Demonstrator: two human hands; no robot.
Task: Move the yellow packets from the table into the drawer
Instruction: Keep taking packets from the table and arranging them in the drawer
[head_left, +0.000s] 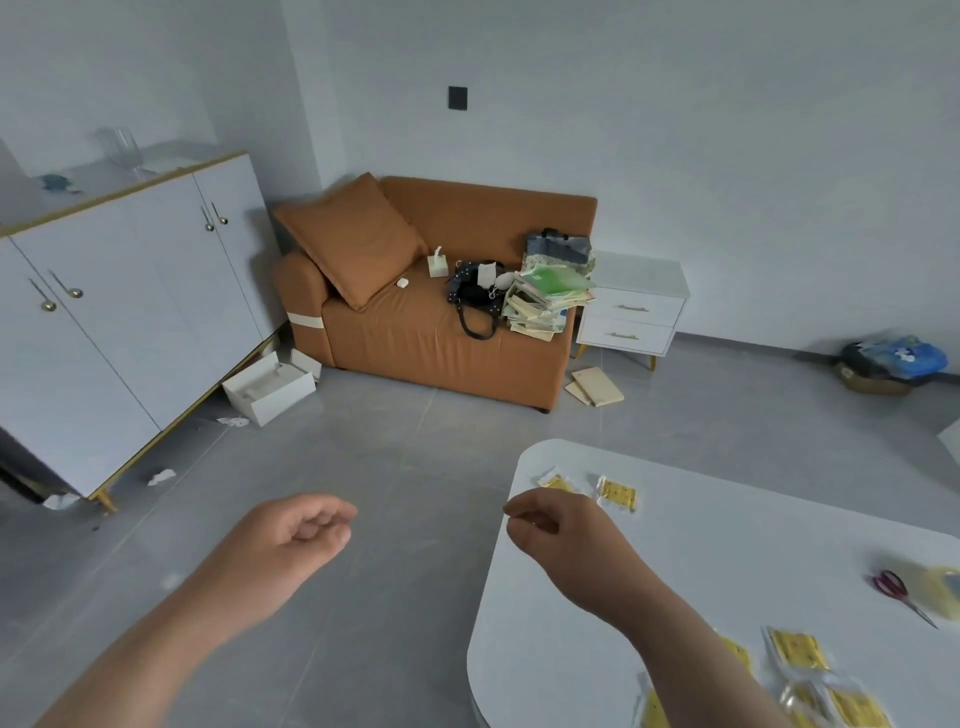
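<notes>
Two yellow packets lie near the far left corner of the white table (727, 545): one (617, 493) in full view, the other (555, 482) partly hidden behind my right hand (558, 525). That hand hovers over the table's left edge with fingers curled and nothing visible in them. Several more yellow packets (797, 649) lie at the table's near edge by my right forearm. My left hand (301, 535) floats over the floor left of the table, loosely curled and empty. A white nightstand with two closed drawers (631, 319) stands beside the sofa.
Red-handled scissors (896, 590) and a tape roll (943, 590) lie at the table's right. An orange sofa (431, 332) holds a bag and stacked books. A white cabinet (119, 312) lines the left wall, an open white box (270, 387) at its foot. Grey floor lies between.
</notes>
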